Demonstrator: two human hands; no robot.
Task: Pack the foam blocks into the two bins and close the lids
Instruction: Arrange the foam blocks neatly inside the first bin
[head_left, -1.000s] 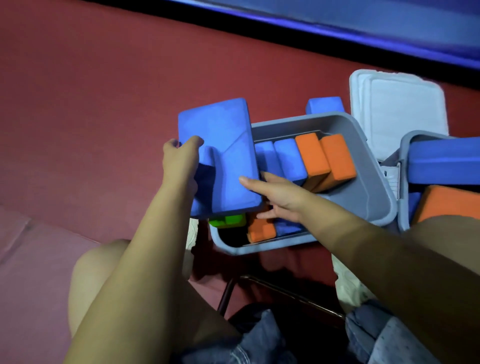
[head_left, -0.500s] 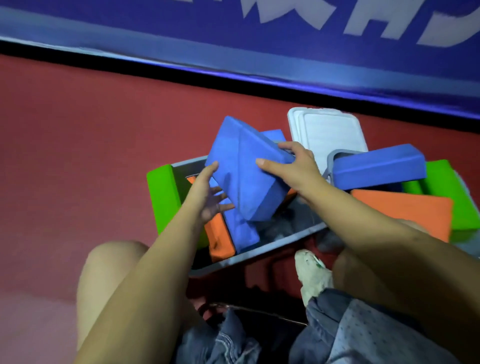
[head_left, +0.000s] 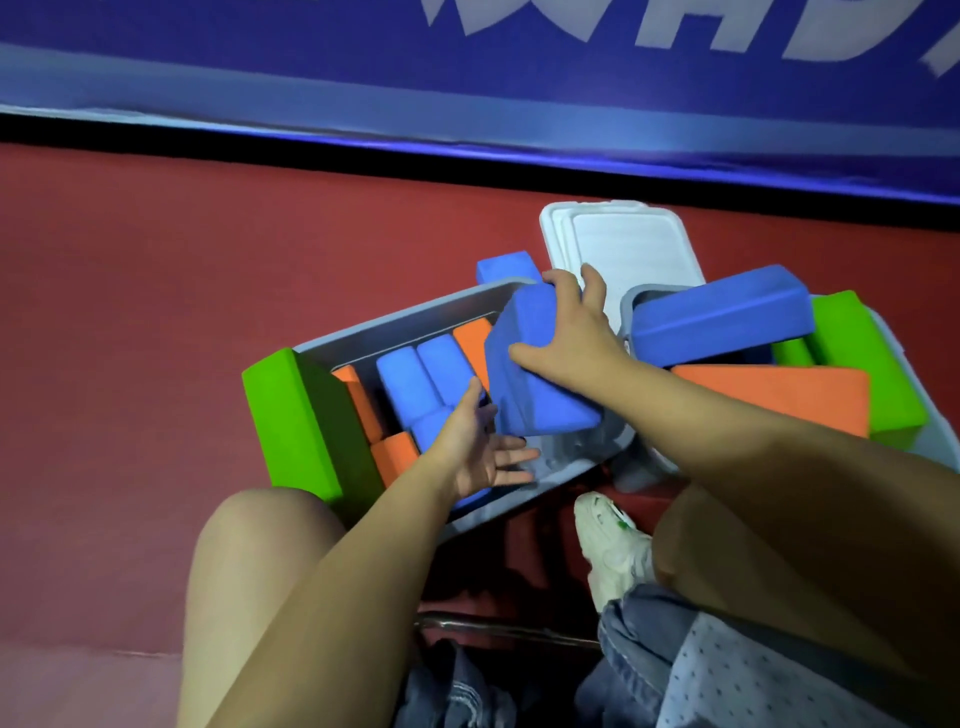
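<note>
Over the left bin's (head_left: 395, 322) near rim, right hand (head_left: 576, 332) grips blue block (head_left: 535, 384).

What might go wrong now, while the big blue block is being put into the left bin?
1. The right hand grips the big blue block tilted over the left bin; it may jam against the blocks already inside instead of lying flat.
2. The left hand lies open in the bin below the block, so its fingers could get pinched.
3. In the right bin, the long blue block sticks up above the rim; that lid probably will not close.
</note>
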